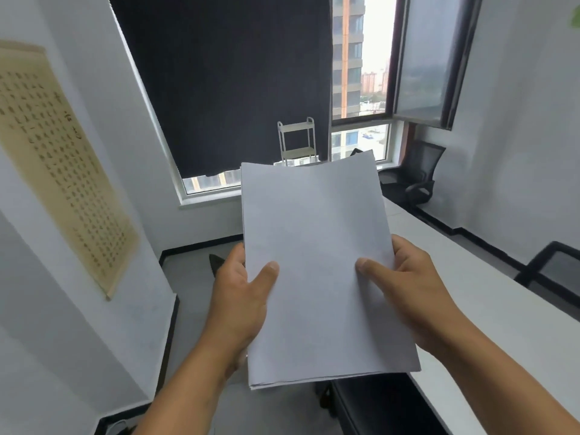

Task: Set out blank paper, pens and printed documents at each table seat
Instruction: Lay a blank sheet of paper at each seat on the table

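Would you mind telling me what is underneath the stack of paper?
The paper stack covers both hands' fingers; only thumbs show. Below its near edge shows a dark chair; the white table continues rightward.

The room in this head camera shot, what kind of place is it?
Probably a small office meeting room: a long white table with black mesh office chairs beside it, a calligraphy scroll on the wall, and a high-rise window.

left hand (243, 296), right hand (405, 290), both gripping
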